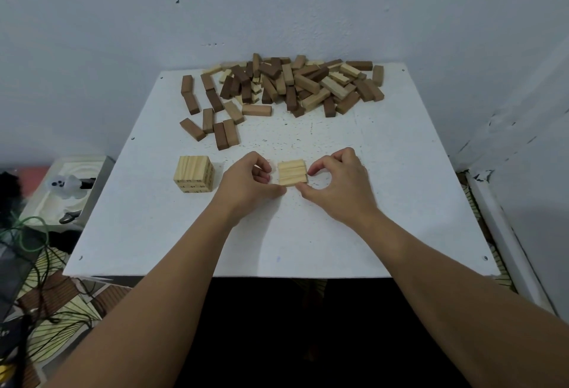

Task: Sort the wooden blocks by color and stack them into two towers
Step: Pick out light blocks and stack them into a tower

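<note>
A flat row of three light wooden blocks (292, 172) lies on the white table (385, 196), between my hands. My left hand (246, 184) has curled fingers close to the row's left ends, and its thumb touches the front left corner. My right hand (338, 184) pinches the row's right end, index fingertip on the right side and thumb at the front right corner. A short tower of light blocks (194, 173) stands to the left. A mixed pile of dark and light blocks (292, 82) fills the table's far edge, with several loose dark blocks (215, 122) in front of it on the left.
The wall rises right behind the pile and along the right side. Left of the table and lower sits a white tray (40, 203) with small items. Cables (30, 252) lie on the patterned floor below it. A white frame edge (505, 233) runs along the table's right.
</note>
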Motion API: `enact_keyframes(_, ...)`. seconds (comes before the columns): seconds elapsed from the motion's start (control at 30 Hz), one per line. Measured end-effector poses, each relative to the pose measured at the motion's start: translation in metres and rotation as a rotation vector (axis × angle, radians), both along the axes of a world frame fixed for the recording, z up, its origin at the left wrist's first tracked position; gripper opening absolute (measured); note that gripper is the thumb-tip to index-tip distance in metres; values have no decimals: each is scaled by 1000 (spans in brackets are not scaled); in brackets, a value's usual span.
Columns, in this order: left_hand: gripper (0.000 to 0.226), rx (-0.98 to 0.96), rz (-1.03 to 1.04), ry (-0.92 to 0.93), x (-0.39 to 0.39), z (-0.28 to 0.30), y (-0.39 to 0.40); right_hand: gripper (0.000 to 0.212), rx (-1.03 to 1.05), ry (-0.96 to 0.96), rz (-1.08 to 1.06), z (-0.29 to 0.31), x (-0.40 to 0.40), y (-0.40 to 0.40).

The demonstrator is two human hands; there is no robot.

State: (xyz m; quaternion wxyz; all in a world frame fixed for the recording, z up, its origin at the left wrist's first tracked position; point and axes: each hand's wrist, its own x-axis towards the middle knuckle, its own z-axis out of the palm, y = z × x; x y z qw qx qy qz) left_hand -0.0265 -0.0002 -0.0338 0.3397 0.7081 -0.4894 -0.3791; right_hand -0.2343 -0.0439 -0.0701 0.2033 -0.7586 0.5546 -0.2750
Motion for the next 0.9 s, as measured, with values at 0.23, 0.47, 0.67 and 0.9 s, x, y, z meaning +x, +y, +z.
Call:
enact_keyframes(0.23,29,26,-33,-33,-1,1,-3,32,-3,-23,9,0,0,0)
enact_keyframes(0.47,18,84,-22,-16,-3,2,-2,31,5,-42,8,1,-1,1)
enact_keyframes(0.67,16,79,-22,-20,-4,3,-2,32,14,-54,-3,2,-1,2)
enact_keyframes(0.9,16,87,-15,-19,-5,5,-1,33,17,-47,-6,1,-2,2)
